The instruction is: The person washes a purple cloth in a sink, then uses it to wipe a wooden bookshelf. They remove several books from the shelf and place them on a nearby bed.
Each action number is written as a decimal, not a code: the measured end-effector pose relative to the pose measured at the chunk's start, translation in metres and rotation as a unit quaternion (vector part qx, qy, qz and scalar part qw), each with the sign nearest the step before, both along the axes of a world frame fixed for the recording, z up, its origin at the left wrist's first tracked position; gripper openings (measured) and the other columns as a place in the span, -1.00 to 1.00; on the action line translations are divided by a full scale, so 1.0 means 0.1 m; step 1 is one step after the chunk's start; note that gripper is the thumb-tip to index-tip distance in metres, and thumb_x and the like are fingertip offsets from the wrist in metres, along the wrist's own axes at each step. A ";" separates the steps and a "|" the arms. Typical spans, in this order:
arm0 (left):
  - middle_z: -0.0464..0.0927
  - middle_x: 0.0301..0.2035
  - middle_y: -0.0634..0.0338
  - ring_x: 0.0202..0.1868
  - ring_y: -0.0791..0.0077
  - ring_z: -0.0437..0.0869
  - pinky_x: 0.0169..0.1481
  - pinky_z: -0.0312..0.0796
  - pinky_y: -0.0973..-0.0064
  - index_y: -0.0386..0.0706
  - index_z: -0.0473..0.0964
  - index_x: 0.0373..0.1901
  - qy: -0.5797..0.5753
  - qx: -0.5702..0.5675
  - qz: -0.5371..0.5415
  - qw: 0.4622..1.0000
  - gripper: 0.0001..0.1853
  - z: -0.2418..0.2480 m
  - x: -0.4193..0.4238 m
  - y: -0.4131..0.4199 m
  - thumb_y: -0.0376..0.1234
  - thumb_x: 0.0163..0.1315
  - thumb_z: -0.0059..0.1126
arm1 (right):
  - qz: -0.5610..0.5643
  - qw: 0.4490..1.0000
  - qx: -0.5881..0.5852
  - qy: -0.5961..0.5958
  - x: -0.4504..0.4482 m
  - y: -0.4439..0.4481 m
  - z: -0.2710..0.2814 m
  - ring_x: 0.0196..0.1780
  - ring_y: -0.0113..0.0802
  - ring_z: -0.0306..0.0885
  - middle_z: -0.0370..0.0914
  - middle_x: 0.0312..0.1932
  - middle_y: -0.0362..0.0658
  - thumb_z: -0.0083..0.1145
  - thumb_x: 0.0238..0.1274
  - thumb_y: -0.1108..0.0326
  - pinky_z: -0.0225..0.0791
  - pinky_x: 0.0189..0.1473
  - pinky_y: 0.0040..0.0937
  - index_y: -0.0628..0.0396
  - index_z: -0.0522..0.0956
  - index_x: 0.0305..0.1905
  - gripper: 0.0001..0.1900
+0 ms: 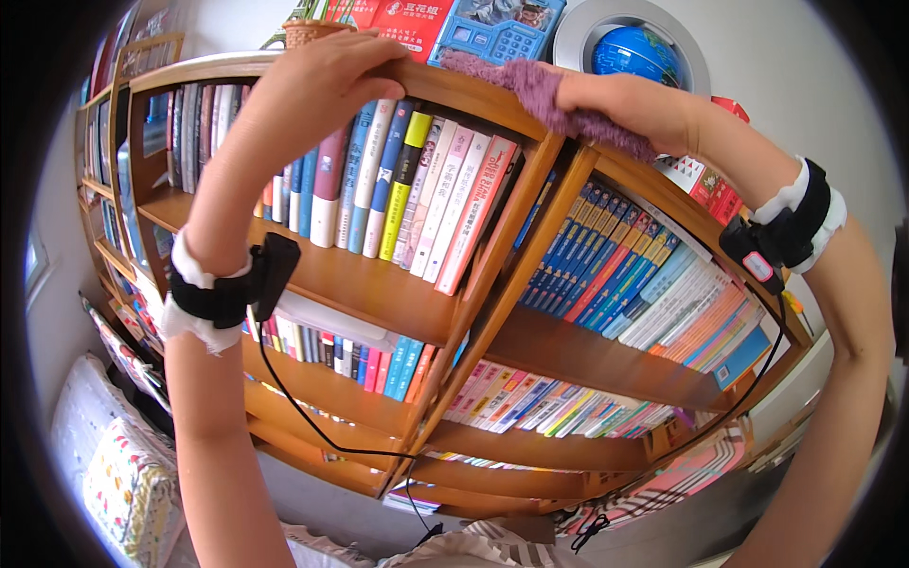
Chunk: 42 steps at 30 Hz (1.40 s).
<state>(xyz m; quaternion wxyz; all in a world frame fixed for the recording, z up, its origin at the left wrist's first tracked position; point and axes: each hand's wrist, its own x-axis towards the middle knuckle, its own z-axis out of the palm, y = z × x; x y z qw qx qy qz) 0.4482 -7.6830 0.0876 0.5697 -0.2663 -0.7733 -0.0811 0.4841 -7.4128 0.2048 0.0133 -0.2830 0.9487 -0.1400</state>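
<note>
My right hand (625,106) presses a fluffy purple cloth (541,89) against the top front edge of a wooden bookcase (483,96), where two bookcase sections meet. Part of the cloth trails left along the top, and another part bulges out below my palm. On the left section's top edge rests my left hand (334,74), empty, its thumb apart from the other fingers. Upright books (387,184) fill the shelf just below that hand. Under the cloth, in the right section, leans a row of blue-spined books (589,248).
Along the top stand a plant pot (312,33), a red box (408,25), a blue keypad box (497,32) and a globe (634,55) in a grey ring. A black cable (334,446) hangs from my wrist straps. A patterned cushion (131,476) lies lower left.
</note>
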 end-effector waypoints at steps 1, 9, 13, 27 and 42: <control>0.53 0.08 0.06 0.16 0.09 0.51 0.20 0.38 0.30 -0.08 0.47 0.10 0.012 0.006 -0.004 1.000 -0.61 0.00 0.01 0.03 -0.24 0.24 0.16 | 0.019 1.000 0.001 0.020 0.03 0.00 -0.04 -0.16 -0.56 0.55 0.55 -0.09 -0.19 -0.09 0.23 0.12 0.42 -0.13 -0.56 -0.06 0.42 0.18 -0.58; 0.58 -0.03 0.09 0.04 0.10 0.56 0.10 0.43 0.28 -0.12 0.50 0.04 -0.012 0.017 -0.051 0.998 -0.61 0.01 0.05 0.07 -0.18 0.21 0.19 | 0.142 0.955 0.068 0.251 0.15 0.25 -0.21 0.04 -0.35 0.55 0.50 0.12 -0.08 0.04 0.05 0.42 0.40 0.08 -0.45 -0.16 0.33 0.36 -0.34; 0.53 0.08 0.09 0.16 0.09 0.48 0.20 0.38 0.24 -0.03 0.42 0.19 -0.019 -0.024 -0.033 0.999 -0.52 0.03 0.12 -0.07 -0.17 0.23 0.18 | 0.093 0.927 -0.054 0.359 0.26 0.27 -0.40 0.04 -0.26 0.58 0.57 0.06 -0.10 0.11 0.00 0.36 0.41 0.13 -0.35 -0.12 0.45 0.27 -0.40; 0.25 0.33 0.00 0.43 -0.04 0.11 0.40 0.13 0.06 -0.12 0.54 0.04 -0.022 0.079 -0.037 0.996 -0.57 -1.18 1.33 -0.55 -0.52 0.07 0.19 | 0.076 0.893 0.084 0.436 -0.20 -1.40 -0.57 0.00 -0.13 0.61 0.59 0.02 -0.06 0.10 0.06 0.17 0.47 0.00 -0.22 -0.34 0.39 0.28 -0.42; 0.31 0.28 -0.01 0.39 -0.09 0.18 0.36 0.21 0.11 -0.17 0.61 -0.12 -0.114 0.144 0.000 0.983 -0.68 -1.98 2.24 -0.51 -0.56 0.06 0.17 | 0.267 0.883 -0.378 0.081 -0.65 -2.22 -0.37 -0.08 -0.31 0.60 0.61 -0.07 -0.07 0.08 -0.07 0.54 0.47 -0.01 -0.49 0.15 0.52 0.15 -0.47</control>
